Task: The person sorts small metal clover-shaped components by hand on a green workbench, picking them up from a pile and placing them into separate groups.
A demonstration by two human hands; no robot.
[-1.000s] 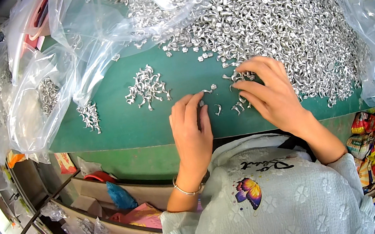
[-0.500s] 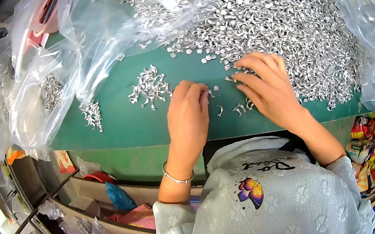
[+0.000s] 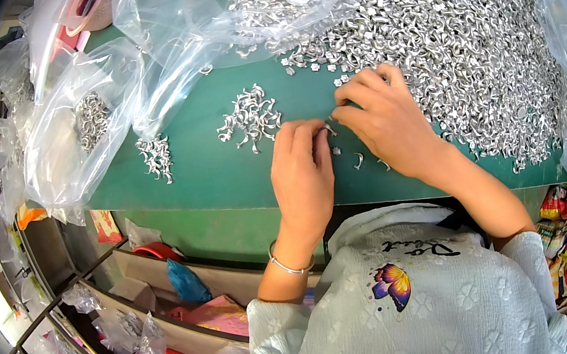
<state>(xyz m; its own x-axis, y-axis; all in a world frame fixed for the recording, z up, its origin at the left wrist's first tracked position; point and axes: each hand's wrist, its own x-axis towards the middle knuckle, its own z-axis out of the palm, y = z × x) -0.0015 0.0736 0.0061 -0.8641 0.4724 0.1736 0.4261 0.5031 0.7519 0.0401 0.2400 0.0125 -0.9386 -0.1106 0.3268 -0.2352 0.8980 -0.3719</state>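
Head view, looking down: my left hand (image 3: pixel 303 174) lies palm-down on the green table (image 3: pixel 210 173), fingers together and curled at the tips; whether they pinch a piece I cannot tell. My right hand (image 3: pixel 381 122) sits just beside it, fingers bent down onto the small silver metal pieces (image 3: pixel 358 160) scattered between both hands, its grip narrow; what it holds is hidden. A huge heap of the same silver pieces (image 3: pixel 452 27) spreads behind and to the right of my right hand, touching its knuckles. Left of my hands lies a small sorted pile (image 3: pixel 249 117), and farther left a smaller cluster (image 3: pixel 156 156). Clear plastic bags (image 3: pixel 71 128) crowd the table's far and left edges. Below the table edge, open shelves (image 3: pixel 131 287) hold more bags and red and blue things. A silver bracelet (image 3: pixel 289 265) circles my left wrist.
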